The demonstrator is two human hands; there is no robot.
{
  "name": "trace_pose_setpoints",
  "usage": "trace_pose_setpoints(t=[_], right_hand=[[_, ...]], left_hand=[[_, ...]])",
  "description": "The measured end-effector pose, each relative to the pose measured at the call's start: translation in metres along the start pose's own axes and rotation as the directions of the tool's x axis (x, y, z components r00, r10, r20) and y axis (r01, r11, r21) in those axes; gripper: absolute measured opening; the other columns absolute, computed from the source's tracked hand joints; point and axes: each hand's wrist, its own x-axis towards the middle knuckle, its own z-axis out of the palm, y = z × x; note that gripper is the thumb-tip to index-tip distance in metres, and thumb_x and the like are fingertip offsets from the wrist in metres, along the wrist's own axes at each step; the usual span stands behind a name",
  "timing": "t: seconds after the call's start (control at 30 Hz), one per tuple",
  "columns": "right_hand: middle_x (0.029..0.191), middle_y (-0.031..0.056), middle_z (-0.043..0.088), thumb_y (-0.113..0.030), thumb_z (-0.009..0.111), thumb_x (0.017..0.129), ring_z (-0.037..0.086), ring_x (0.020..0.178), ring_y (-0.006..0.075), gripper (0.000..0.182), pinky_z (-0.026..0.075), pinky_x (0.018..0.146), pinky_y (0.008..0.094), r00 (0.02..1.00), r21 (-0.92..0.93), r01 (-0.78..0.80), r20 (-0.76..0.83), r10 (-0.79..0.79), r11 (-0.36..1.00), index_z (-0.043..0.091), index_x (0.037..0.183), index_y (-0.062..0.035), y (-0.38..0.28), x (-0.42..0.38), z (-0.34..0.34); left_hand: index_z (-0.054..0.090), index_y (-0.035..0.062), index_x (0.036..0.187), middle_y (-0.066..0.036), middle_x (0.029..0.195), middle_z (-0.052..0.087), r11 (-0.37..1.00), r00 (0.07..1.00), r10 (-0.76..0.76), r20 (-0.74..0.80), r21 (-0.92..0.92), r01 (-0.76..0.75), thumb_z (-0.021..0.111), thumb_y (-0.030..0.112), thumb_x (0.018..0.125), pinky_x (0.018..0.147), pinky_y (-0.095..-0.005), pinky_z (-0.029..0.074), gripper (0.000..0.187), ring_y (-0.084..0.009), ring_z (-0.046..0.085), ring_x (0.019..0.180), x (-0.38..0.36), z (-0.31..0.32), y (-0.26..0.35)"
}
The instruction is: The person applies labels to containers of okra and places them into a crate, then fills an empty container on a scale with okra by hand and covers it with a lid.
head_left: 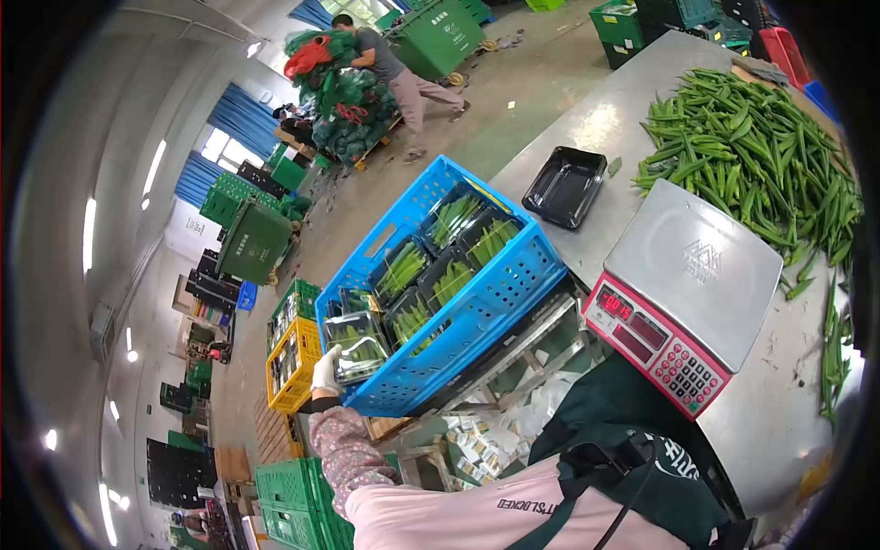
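Observation:
My left hand (327,372), in a white glove under a flowered sleeve, grips the edge of a clear-wrapped tray of okra (357,346). That tray sits at the near left corner of a blue perforated crate (477,323), partly above its rim. Inside the crate lie several more wrapped black trays of okra (410,316). The fingertips of my left hand are partly hidden behind the tray. My right hand is out of view.
On the metal table (596,110) stand a black tray (565,187) with no okra in it, a red-and-silver scale (694,266) and a heap of loose okra (747,156). A yellow crate (295,365) and green crates (289,504) stand left. A person (403,78) leans against piled net sacks (344,110).

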Motion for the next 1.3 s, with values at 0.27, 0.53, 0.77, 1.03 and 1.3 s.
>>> trace_pose_setpoints(t=[0.27,0.53,0.77,1.03,1.3], right_hand=[[0.086,0.0228,0.070,-0.008,0.060,0.078,0.069,0.076,0.0304,0.030,0.056,0.065,0.0405,0.945,0.256,0.308,0.026,-0.325,0.916,0.068,0.104,0.0061,-0.079,-0.002,-0.065],[0.090,0.0197,0.070,0.001,0.055,0.076,0.067,0.076,0.0250,0.034,0.053,0.065,0.0340,0.889,0.628,0.230,0.175,-0.423,0.743,0.066,0.107,0.0108,-0.087,0.003,-0.061],[0.097,0.0093,0.060,0.010,0.054,0.084,0.054,0.077,0.0141,0.039,0.045,0.065,0.0245,0.875,0.697,-0.049,0.375,-0.305,0.715,0.059,0.122,0.0031,0.000,0.034,0.047],[0.094,0.0069,0.061,0.003,0.065,0.088,0.051,0.065,0.0064,0.033,0.038,0.052,0.0151,0.753,0.776,-0.610,0.631,-0.187,0.161,0.057,0.119,-0.0048,0.012,0.001,0.034],[0.087,0.0062,0.066,-0.016,0.072,0.089,0.054,0.059,0.0102,0.014,0.038,0.046,0.0184,0.404,0.346,-0.867,0.909,-0.100,-0.359,0.062,0.095,-0.0105,-0.049,-0.052,-0.030]], left_hand=[[0.069,-0.0003,0.103,-0.012,0.089,0.072,0.971,0.970,-0.213,0.117,0.133,0.197,0.068,0.025,0.091,0.063,-0.0366,0.053,0.028,-0.0259,0.068,0.075,0.061,-0.028,-0.053],[0.072,-0.0011,0.106,-0.025,0.111,0.069,0.094,0.995,0.067,0.070,0.993,-0.077,0.069,0.033,0.081,0.088,-0.0426,0.052,0.043,-0.0395,0.066,0.108,0.052,0.007,-0.063],[0.073,0.0029,0.104,-0.028,0.109,0.067,-0.149,0.901,-0.144,0.410,0.891,-0.429,0.052,0.036,0.089,0.092,-0.0456,0.050,0.042,-0.0412,0.062,0.110,0.059,-0.004,-0.048],[0.057,-0.0029,0.133,-0.015,0.110,0.071,0.425,0.532,0.733,0.425,0.325,-0.845,0.057,0.004,0.096,0.088,-0.0320,0.052,0.037,-0.0205,0.068,0.099,-0.094,0.141,0.016],[0.054,-0.0006,0.138,-0.015,0.130,0.064,0.699,0.185,0.346,0.920,-0.121,-0.705,0.050,-0.003,0.096,0.105,-0.0323,0.045,0.042,-0.0211,0.062,0.119,-0.213,0.314,-0.050]])
